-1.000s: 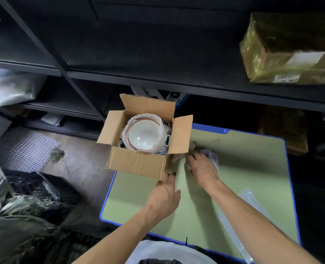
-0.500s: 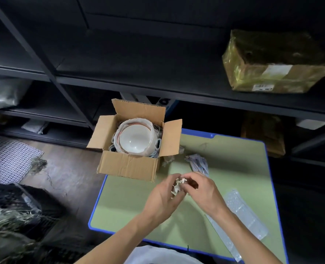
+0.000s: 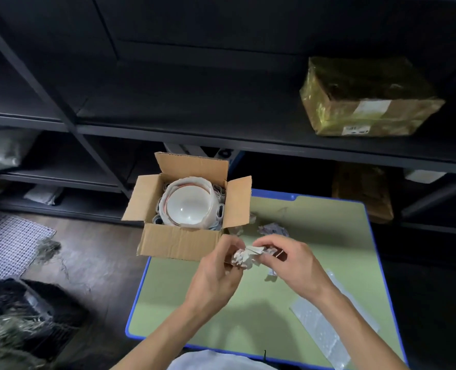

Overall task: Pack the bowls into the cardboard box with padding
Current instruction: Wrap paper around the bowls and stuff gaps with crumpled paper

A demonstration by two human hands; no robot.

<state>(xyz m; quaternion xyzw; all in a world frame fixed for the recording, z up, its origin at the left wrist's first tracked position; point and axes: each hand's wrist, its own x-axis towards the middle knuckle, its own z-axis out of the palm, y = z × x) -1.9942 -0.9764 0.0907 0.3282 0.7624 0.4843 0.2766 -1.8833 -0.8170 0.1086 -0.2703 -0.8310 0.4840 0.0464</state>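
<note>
Just in front of the box [image 3: 180, 243], at its right corner, the left hand [image 3: 216, 279] and right hand [image 3: 293, 265] pinch a crumpled paper wad [image 3: 244, 259] between them, its long axis running left to right; inside the box, flaps open upward, a bowl [image 3: 187, 209] sits ringed by padding.

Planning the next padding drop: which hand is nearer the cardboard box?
Left. The left hand is beside the near corner of the cardboard box; the right hand is farther off, over the green table.
</note>
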